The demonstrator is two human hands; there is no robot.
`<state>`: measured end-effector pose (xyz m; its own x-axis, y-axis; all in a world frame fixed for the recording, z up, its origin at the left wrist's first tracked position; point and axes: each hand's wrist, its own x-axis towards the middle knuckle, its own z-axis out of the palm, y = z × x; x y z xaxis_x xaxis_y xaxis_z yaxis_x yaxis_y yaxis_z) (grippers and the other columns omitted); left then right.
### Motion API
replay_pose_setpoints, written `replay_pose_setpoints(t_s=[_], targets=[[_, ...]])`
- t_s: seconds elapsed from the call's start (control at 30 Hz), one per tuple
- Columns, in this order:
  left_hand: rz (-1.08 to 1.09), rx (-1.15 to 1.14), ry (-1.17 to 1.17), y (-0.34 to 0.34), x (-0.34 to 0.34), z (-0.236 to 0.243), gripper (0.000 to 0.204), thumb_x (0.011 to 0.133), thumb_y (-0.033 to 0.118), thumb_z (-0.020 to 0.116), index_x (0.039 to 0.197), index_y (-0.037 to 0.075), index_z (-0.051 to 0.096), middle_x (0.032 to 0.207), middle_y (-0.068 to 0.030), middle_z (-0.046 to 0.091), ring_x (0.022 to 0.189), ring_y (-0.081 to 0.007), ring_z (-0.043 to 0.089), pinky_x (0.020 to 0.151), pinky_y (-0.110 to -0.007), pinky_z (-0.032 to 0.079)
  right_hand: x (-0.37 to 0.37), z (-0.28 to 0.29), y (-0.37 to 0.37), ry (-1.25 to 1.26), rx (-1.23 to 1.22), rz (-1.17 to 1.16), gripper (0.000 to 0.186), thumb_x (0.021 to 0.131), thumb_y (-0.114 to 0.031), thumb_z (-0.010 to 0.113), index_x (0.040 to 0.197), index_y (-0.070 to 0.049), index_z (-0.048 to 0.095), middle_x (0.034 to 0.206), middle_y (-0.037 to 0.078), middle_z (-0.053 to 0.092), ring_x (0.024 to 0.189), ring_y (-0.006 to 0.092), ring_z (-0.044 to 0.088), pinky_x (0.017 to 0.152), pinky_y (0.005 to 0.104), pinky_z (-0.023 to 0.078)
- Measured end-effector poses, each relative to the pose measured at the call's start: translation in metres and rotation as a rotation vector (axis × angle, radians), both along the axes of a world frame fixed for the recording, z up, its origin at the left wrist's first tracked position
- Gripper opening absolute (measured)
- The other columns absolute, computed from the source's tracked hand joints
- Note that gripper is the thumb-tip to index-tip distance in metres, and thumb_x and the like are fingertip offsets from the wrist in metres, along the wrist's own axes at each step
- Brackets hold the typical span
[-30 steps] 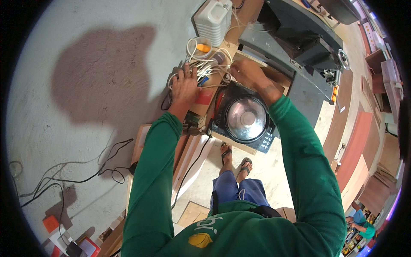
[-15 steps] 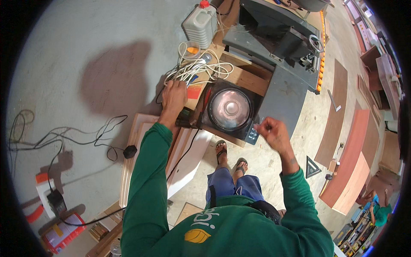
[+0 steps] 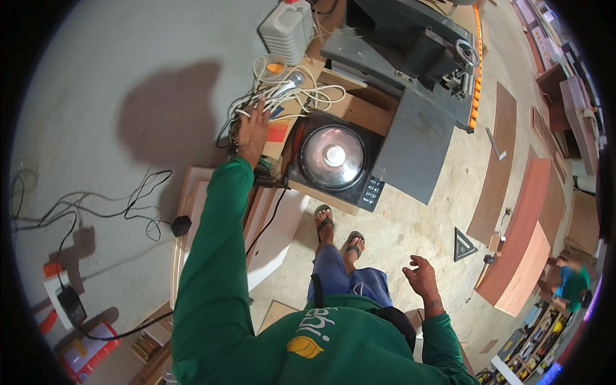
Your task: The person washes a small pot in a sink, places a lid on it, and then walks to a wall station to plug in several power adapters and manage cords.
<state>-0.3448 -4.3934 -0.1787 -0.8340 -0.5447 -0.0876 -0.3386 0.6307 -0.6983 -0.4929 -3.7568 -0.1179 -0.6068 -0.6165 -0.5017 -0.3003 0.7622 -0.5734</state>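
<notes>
My left hand (image 3: 253, 133) rests at the near edge of a tangled white cable (image 3: 280, 97), its fingers stretched out and touching the loops. What lies under its fingertips is partly hidden. Beside that hand is a red-orange patch (image 3: 277, 132) on the wooden ledge. To its right sits a black induction cooker (image 3: 371, 182), with a round shiny metal lid (image 3: 319, 156) on top. My right hand (image 3: 421, 278) hangs in the air over the floor, away from the cooker, fingers loosely apart and nothing in them.
A pale jug (image 3: 286, 31) with a red cap stands behind the cable. Dark machinery with a handwheel (image 3: 467, 53) fills the far side. A black triangle square (image 3: 463, 244) and wooden boards (image 3: 521, 231) lie right. Another person (image 3: 573, 285) is at the far right.
My right hand has pulled back from the cooker's control panel toward my body, opening out. My left hand has shifted slightly forward, and its fingers now reach into the cable. The view has shifted slightly.
</notes>
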Motion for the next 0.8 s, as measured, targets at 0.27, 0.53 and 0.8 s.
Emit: replay_pose_setpoints(t_s=[0.27,0.53,0.8], targets=[[0.063,0.018,0.025,-0.032,-0.023,-0.014,0.055,0.099,0.019,0.051,0.154,0.021,0.045,0.169,-0.0071,0.021,0.13,-0.0337,0.047,0.092,-0.055,0.055,0.007,-0.015,0.002,0.013,0.038,-0.042,0.041,0.087,-0.018,0.076,0.121,0.001,0.063,0.106,0.022,0.069,0.082,0.0303,0.071,0.071,0.0385,0.06],[0.459,0.73,0.253,-0.026,-0.047,0.006,0.096,0.085,0.006,0.07,0.163,0.028,0.018,0.171,-0.0069,-0.001,0.151,-0.0515,0.015,0.105,-0.067,0.046,0.004,-0.004,-0.021,-0.061,-0.017,-0.042,0.034,0.089,-0.02,0.073,0.116,0.001,0.067,0.102,0.022,0.071,0.088,0.0322,0.072,0.073,0.0386,0.06],[0.464,0.965,0.17,-0.025,-0.048,0.041,0.099,0.085,0.019,0.073,0.164,0.029,0.015,0.169,-0.0223,0.009,0.153,-0.0486,0.014,0.124,-0.054,0.024,-0.003,0.007,-0.002,-0.046,-0.04,-0.063,0.032,0.09,-0.019,0.072,0.113,0.003,0.068,0.098,0.02,0.073,0.08,0.0292,0.074,0.073,0.0371,0.06]])
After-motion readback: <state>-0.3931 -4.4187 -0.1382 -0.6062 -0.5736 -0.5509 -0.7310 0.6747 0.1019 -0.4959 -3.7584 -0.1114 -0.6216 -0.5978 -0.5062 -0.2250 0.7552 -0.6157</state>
